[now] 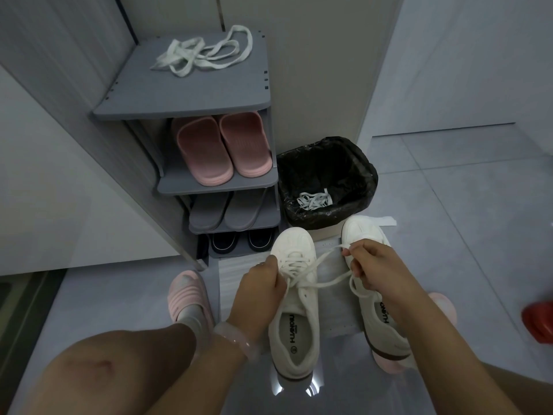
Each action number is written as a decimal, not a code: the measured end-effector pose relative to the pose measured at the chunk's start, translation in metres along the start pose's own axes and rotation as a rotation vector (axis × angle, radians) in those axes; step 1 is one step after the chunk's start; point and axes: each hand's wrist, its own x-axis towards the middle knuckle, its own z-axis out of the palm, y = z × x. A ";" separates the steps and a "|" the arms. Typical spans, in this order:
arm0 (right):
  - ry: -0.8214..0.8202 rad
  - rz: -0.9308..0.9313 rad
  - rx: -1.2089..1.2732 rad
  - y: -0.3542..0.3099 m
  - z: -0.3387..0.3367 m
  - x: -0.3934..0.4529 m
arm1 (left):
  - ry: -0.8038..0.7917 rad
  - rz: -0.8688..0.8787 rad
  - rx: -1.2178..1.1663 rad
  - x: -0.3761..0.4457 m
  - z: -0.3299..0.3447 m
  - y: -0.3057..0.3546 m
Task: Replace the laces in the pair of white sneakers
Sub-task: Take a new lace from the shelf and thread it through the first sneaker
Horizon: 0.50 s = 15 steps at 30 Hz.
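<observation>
Two white sneakers stand on the floor in front of me, toes pointing away. The left sneaker (pixel 294 298) is laced with a white lace (pixel 321 265). My left hand (pixel 260 283) pinches one lace end at the sneaker's top eyelets. My right hand (pixel 374 265) pinches the other end, pulled out to the right over the right sneaker (pixel 363 227), whose eyelets my hand hides. A loose white lace (pixel 203 53) lies on top of the grey shoe rack (pixel 185 109). Another bundled white lace (pixel 315 200) lies inside the black-lined bin (pixel 327 181).
The shoe rack holds pink slippers (pixel 218 145), grey slippers (pixel 227 211) and dark shoes (pixel 239 241). My feet in pink slippers (pixel 187 292) flank the sneakers. A red object (pixel 538 320) sits at the right edge. A grey mat (pixel 239 274) lies under the sneakers.
</observation>
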 end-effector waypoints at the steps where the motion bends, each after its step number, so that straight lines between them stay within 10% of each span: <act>1: 0.007 -0.006 -0.005 -0.001 0.000 0.000 | 0.021 -0.012 0.016 -0.001 0.001 0.003; 15: -0.026 0.090 0.366 -0.011 -0.008 -0.003 | -0.114 -0.049 -0.056 -0.026 -0.004 0.010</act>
